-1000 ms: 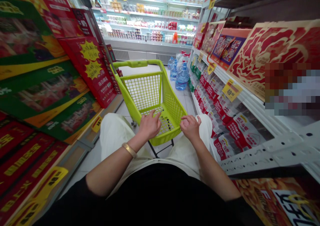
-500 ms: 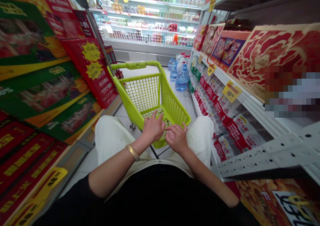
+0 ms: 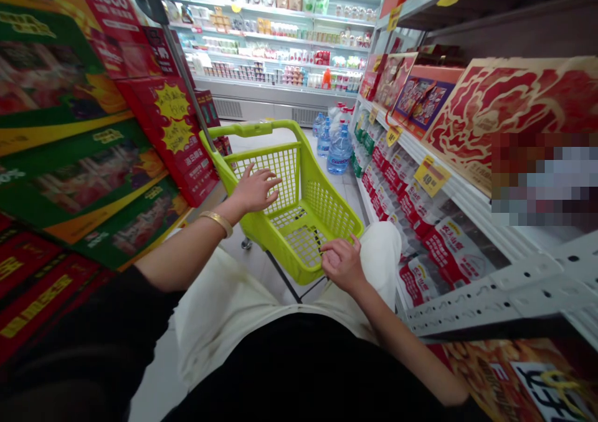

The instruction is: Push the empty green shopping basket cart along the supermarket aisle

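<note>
A lime green shopping cart (image 3: pixel 327 207) with nothing in it stands in the aisle right in front of my knees. My left hand (image 3: pixel 256 189) is lifted over the cart's left side, fingers spread and holding nothing, a gold bangle on its wrist. Lower down, my right hand (image 3: pixel 342 262) rests at the cart's near rim with the fingers curled loosely, thumb up; nothing shows in it. The cart's handle (image 3: pixel 252 128) is on the far side, away from me.
Stacked red and green gift boxes (image 3: pixel 93 160) wall the left side. On the right, a white shelf (image 3: pixel 467 192) carries red boxes above and red-and-white packets (image 3: pixel 434 235) below. Large water bottles (image 3: pixel 339 148) stand on the floor ahead, before a chiller wall (image 3: pixel 280 48).
My left hand rose from the cart's near rim and moved forward over the basket, fingers opening. My right hand slid back right along the rim. The view tilted down slightly.
</note>
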Demonstrator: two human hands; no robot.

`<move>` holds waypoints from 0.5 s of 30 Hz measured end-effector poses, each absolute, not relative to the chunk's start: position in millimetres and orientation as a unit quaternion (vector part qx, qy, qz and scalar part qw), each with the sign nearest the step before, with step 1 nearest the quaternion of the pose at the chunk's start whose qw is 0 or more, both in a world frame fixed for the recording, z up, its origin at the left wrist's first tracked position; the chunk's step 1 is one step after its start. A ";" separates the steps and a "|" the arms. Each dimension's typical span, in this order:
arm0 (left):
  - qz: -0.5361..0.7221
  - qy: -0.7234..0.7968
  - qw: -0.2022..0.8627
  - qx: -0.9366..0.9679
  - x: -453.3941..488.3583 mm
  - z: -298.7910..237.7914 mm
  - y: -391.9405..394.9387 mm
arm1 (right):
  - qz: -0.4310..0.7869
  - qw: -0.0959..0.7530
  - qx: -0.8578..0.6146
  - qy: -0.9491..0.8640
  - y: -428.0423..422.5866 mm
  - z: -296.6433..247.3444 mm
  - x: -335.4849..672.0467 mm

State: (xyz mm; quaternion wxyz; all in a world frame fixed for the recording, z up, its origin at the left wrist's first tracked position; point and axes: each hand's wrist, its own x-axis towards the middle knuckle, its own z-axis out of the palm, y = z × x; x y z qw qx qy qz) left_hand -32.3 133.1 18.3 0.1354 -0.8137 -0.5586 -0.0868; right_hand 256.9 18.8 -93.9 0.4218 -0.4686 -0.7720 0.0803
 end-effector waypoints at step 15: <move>0.020 -0.609 0.119 -0.784 -34.3 -6.9 142.5 | 0.053 0.445 -0.524 -0.725 54.8 -100.9 279.2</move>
